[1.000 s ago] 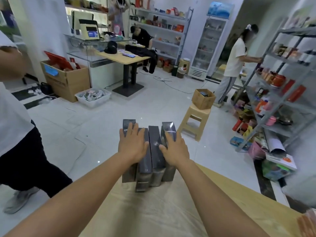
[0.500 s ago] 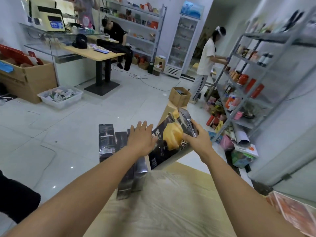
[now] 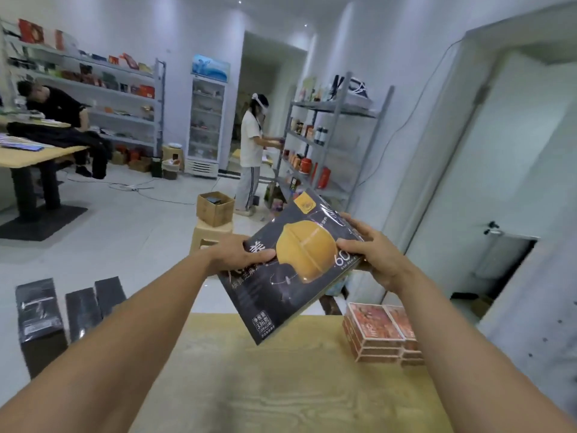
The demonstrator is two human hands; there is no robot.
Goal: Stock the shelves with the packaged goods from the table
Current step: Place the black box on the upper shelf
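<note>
- Dark box (image 3: 293, 270): flat, film-wrapped, with a round orange picture on its face. It is held tilted in the air above the far edge of the bench (image 3: 281, 385) and touches nothing but the hands. The small print is too blurred to read.
- Left hand (image 3: 237, 253): grips the box's left edge with the thumb across the front. Its fingers are hidden behind the box.
- Right hand (image 3: 374, 251): grips the box's right edge with the thumb on the front. Its fingers (image 3: 362, 228) are clamped over that edge.
- Red boxes (image 3: 381, 335): two stacks side by side at the bench's right edge. The right stack is partly hidden by the right forearm, so the count is unclear.
- Black boxes (image 3: 37, 310): three, upright, at far left. The left forearm hides their lower ends, and what they stand on cannot be told.
- Shelf rack (image 3: 331, 142): grey metal, by the right wall, well apart from the bench. The goods on it are too small to name, and its lowest part is hidden behind the held box.
- Person in white (image 3: 251, 151): stands at the rack, arms reaching to it.
- Cardboard carton (image 3: 215, 207): open, on a stool (image 3: 209, 235). The left hand cuts off the stool's lower part.
</note>
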